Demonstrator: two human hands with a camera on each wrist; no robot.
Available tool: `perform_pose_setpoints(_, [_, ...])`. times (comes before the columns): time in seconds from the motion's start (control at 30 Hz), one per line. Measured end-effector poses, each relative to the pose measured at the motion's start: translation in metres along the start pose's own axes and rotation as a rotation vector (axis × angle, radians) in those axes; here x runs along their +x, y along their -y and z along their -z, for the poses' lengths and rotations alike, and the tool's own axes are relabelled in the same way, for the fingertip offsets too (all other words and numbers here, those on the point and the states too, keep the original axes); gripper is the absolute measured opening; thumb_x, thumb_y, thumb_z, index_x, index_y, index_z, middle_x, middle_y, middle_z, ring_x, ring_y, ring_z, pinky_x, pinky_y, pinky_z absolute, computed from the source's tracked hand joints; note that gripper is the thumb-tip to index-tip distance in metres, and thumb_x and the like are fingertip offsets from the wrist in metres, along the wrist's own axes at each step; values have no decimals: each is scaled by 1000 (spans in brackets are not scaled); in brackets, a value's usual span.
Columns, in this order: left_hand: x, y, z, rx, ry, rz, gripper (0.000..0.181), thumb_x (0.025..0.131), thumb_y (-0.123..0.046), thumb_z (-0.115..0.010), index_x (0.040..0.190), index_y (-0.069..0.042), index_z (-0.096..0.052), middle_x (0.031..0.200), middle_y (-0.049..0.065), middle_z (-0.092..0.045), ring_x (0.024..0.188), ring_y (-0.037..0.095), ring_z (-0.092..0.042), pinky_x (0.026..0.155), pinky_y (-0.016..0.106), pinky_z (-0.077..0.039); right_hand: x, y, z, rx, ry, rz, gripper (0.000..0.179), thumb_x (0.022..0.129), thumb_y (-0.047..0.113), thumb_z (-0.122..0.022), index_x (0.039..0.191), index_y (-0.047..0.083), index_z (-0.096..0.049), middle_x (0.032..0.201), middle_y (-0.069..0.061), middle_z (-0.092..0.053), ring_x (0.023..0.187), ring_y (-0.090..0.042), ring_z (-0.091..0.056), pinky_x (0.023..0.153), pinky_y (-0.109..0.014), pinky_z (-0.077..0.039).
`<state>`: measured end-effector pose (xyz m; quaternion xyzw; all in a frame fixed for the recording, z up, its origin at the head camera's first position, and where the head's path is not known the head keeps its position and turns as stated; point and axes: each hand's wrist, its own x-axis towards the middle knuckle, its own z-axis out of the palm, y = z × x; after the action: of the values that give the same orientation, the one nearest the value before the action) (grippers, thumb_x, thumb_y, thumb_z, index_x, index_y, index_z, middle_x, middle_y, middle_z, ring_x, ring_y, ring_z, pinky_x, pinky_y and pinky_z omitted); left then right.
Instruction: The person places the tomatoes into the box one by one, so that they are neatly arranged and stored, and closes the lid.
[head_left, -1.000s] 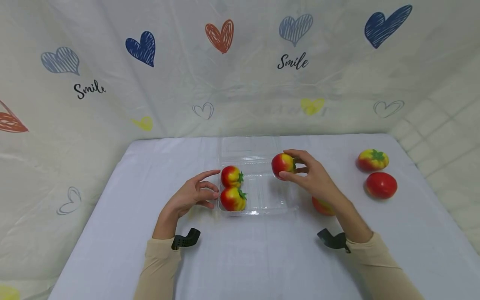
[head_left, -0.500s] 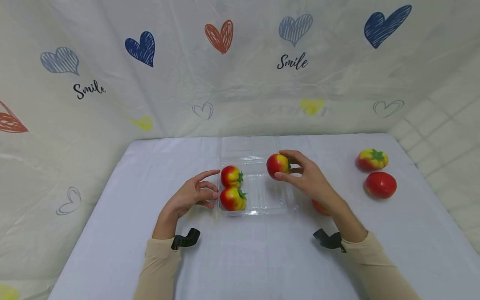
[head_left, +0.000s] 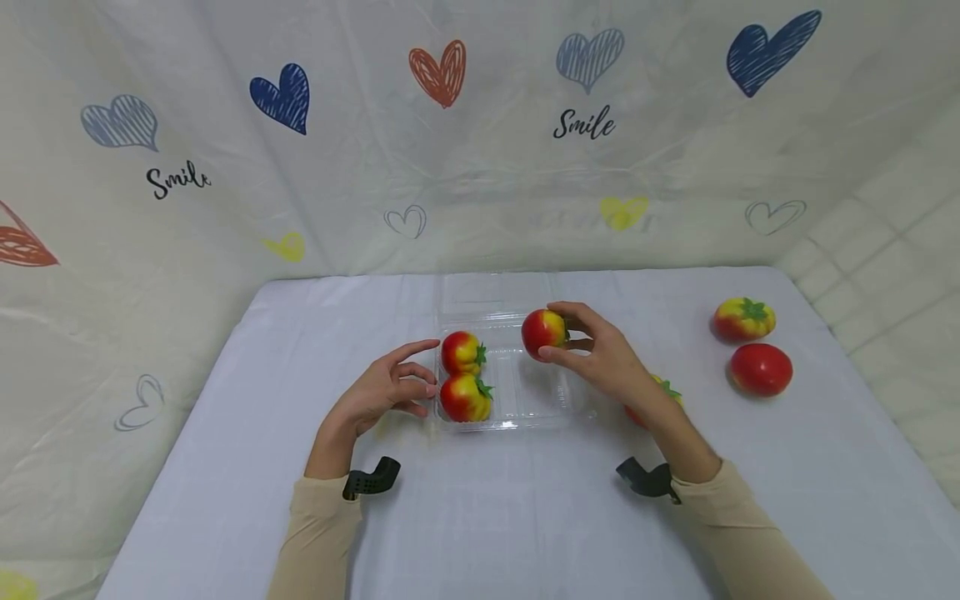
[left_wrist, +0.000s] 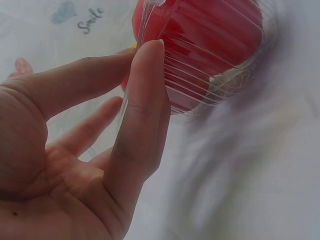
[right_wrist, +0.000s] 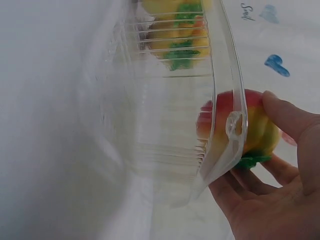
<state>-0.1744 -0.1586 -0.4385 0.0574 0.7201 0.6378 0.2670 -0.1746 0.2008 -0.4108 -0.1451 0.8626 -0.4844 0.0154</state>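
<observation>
My right hand [head_left: 600, 354] holds a red-and-yellow tomato-like fruit [head_left: 542, 335] between thumb and fingers, above the right part of a clear plastic clamshell box [head_left: 517, 421]. In the right wrist view the held fruit [right_wrist: 267, 130] shows its green leafy top, partly behind the clear rim. Two similar fruits, the rear one [head_left: 461, 353] and the front one [head_left: 464, 398], lie along the box's left side, leaves pointing right. Beside that wall, my left hand [head_left: 386, 387] touches the rim with spread fingertips; in the left wrist view its thumb [left_wrist: 142, 100] overlaps the clear wall.
The box's clear lid [head_left: 495, 292] lies folded back behind it. At the right stand a yellow-and-red fruit [head_left: 742, 319] and a redder one [head_left: 761, 370]. Another fruit [head_left: 666, 390] is partly hidden under my right forearm. A printed cloth [head_left: 480, 167] hangs behind the table.
My right hand has moved left with the fruit, further over the box. The fruit beneath the forearm shows its green top again. My left hand has stayed in place.
</observation>
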Motion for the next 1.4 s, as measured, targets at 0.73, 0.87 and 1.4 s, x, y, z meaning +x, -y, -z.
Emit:
perform_pose_setpoints(0.73, [0,1,1,-5,3,-1,70,95,-11,-74,157,-25,-45,106,8,-65,77,21,-67,76,39,-66,3,1,-17,58,49,-46,71,89,29,-83,151,16,-49,153,-8,-52,132,-33,-60,105,-49,-56])
perform_pose_setpoints(0.87, [0,0,1,-5,4,-1,70,95,-11,-74,157,-25,-44,106,8,-65,77,21,-67,76,39,-66,4,2,-20,64,54,-38,71,89,27,-84,150,17,-50,153,-8,-52,132,-33,-60,105,-49,-56])
perform_pose_setpoints(1.4, [1,2,1,7,5,-6,71,96,-11,-73,158,-23,-43,106,7,-65,79,21,-70,75,39,-66,5,5,-27,30,64,-44,69,90,25,-83,150,16,-50,152,-9,-53,130,-32,-60,105,-49,-57])
